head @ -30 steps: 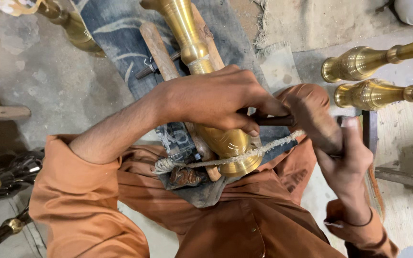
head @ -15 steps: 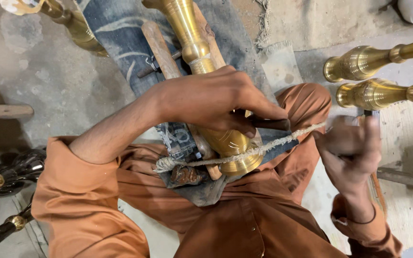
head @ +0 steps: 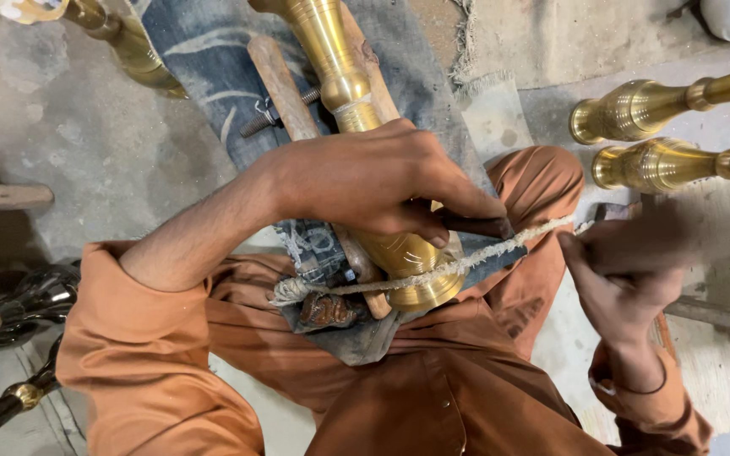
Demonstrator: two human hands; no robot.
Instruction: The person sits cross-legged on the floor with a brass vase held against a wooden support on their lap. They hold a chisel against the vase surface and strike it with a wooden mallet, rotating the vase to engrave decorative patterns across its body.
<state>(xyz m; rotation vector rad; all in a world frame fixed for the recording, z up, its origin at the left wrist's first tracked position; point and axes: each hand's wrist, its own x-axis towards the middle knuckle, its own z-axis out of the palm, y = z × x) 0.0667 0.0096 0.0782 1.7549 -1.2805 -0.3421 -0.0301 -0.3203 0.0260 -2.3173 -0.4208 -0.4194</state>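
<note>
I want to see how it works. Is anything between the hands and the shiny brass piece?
Nothing visible. The left hand presses directly on the brass piece, and the right hand grips the rope lying across it.

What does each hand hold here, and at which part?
The left hand presses a dark tool against the brass piece's wide base. The right hand, blurred, grips the rope's free end.

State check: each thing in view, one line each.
left hand: clamped over the brass stem, holding a dark tool
dark tool: tip pressed against the brass
brass stem: lying across the lap on blue cloth
rope: taut, across the stem's flared base
right hand: closed on the rope end, motion-blurred
two brass pieces: lying on the floor, untouched
wooden stick: beside the stem
</note>
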